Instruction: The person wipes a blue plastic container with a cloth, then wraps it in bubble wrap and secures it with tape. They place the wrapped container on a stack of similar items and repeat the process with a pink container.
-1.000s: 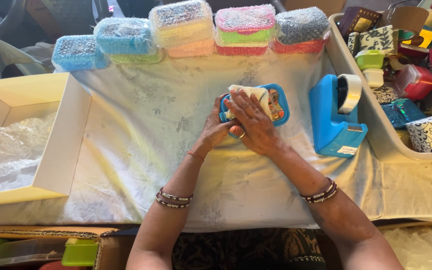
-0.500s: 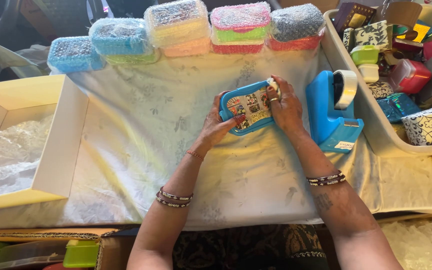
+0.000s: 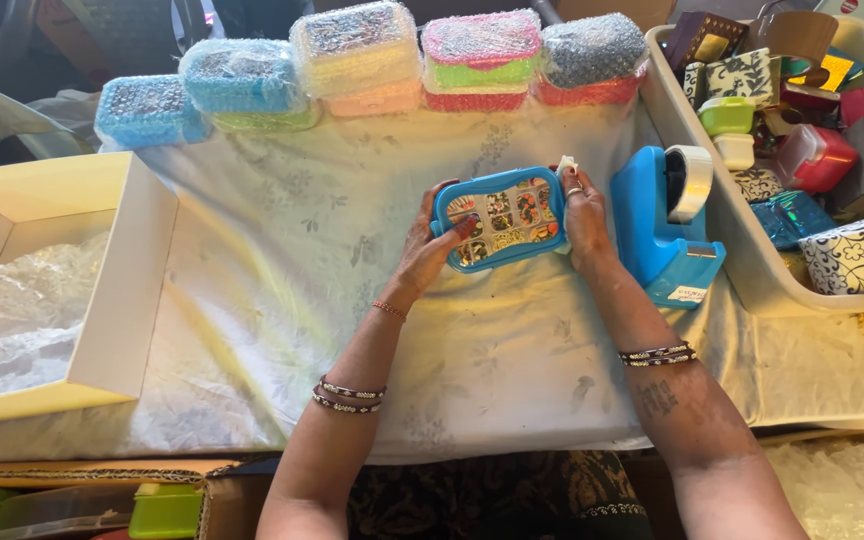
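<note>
Hands grip a small blue box [image 3: 502, 217] by its ends just left of the blue tape dispenser [image 3: 670, 228], left hand [image 3: 430, 248] and right hand [image 3: 582, 215] clamped, box tilted, so it could slip onto the white cloth [image 3: 282, 300] or knock the dispenser.

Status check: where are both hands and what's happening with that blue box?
Left hand and right hand grip the blue box at its ends, lid facing up. Tape dispenser close beside right hand. White cloth underneath; nothing blocking.
</note>
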